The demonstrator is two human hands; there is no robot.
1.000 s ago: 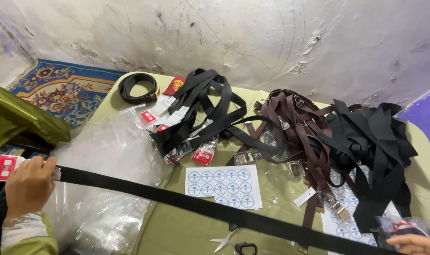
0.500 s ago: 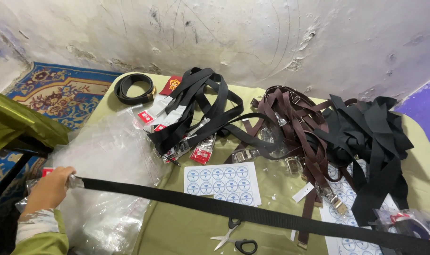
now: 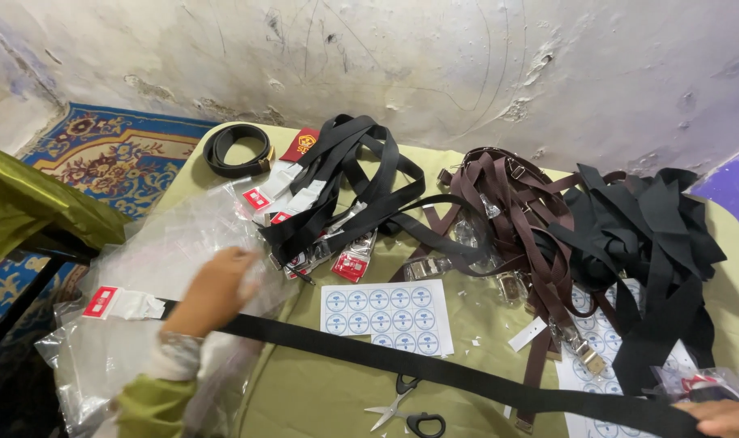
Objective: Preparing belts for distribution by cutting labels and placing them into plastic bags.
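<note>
A long black belt (image 3: 434, 369) lies stretched across the near side of the olive-green table (image 3: 321, 397). Its left end carries a red and white tag (image 3: 114, 302) and rests on clear plastic bags (image 3: 166, 243). My left hand (image 3: 215, 288) is blurred and hovers over the belt just right of that tag, fingers curled toward the bags; its grip is unclear. My right hand (image 3: 726, 418) shows only partly at the bottom right edge, closed on the belt's other end.
A sheet of round stickers (image 3: 385, 318) and scissors (image 3: 406, 410) lie by the belt. Behind are piles of tagged black belts (image 3: 345, 195), brown belts (image 3: 515, 211) and more black belts (image 3: 645, 243), plus a coiled belt (image 3: 238, 150). A patterned rug (image 3: 109, 154) lies left.
My left hand has slid right along the belt, off the tagged buckle end, which now lies on the plastic bags. The belt stays stretched to my right hand.
</note>
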